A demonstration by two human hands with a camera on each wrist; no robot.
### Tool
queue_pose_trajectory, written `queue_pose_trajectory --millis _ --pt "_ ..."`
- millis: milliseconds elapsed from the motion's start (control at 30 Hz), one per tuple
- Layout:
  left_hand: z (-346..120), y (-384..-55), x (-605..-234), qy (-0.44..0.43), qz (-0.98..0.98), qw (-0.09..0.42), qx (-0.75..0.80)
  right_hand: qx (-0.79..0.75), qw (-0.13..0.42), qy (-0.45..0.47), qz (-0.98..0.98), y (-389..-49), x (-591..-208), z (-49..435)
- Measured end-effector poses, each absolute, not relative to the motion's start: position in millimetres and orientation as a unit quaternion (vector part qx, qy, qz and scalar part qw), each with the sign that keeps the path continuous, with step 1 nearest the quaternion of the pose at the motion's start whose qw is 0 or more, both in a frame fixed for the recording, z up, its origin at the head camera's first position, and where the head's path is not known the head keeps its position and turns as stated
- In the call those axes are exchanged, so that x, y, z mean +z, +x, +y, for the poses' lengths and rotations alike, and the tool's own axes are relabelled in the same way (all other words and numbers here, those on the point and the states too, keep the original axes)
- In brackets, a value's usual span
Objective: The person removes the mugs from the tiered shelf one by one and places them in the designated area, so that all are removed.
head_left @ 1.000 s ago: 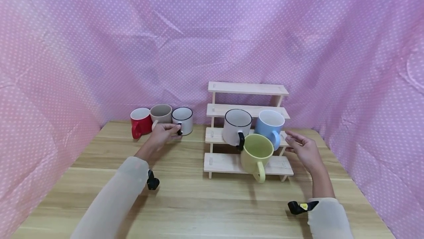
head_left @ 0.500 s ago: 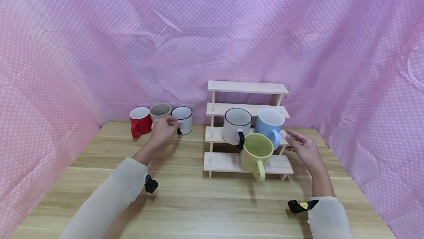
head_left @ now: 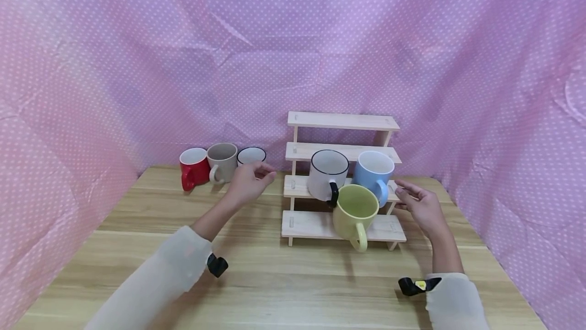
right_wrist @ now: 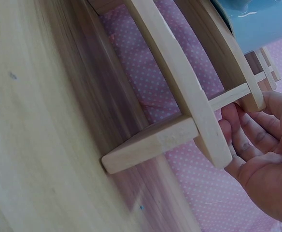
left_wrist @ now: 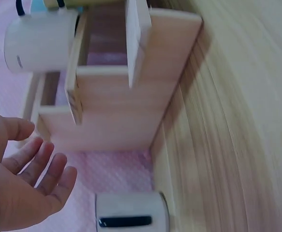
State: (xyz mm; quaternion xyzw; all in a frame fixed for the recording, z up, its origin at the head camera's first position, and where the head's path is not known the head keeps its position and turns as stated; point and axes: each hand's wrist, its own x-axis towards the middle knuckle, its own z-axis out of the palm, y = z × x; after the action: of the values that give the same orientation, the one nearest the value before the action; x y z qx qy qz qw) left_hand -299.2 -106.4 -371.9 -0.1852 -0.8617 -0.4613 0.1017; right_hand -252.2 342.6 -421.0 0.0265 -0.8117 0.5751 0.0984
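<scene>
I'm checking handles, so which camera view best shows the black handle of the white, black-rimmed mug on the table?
Left wrist: the black handle shows plainly, though the frame crops the white mug. In the head view, the left hand hides the handle; the right wrist view shows none of it.

1. The left hand (head_left: 251, 183) has left the black handle (left_wrist: 125, 221) of the white mug (head_left: 252, 154) near the tabletop's (head_left: 293, 284) back edge; it has shifted toward the rack's (head_left: 305, 224) left edge;
2. it now hides that handle in the head view;
3. the grey mug's (head_left: 222, 154) handle, partly covered earlier, shows.
</scene>
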Motion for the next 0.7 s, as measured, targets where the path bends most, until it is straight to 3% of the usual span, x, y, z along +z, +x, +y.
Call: queue_pose_trajectory --millis 700 --pt "-53.9 -263.2 -358.5 -0.28 -0.819 -0.005 -0.501 0.57 0.099 0.021 -0.816 -252.4 -422.1 343.7"
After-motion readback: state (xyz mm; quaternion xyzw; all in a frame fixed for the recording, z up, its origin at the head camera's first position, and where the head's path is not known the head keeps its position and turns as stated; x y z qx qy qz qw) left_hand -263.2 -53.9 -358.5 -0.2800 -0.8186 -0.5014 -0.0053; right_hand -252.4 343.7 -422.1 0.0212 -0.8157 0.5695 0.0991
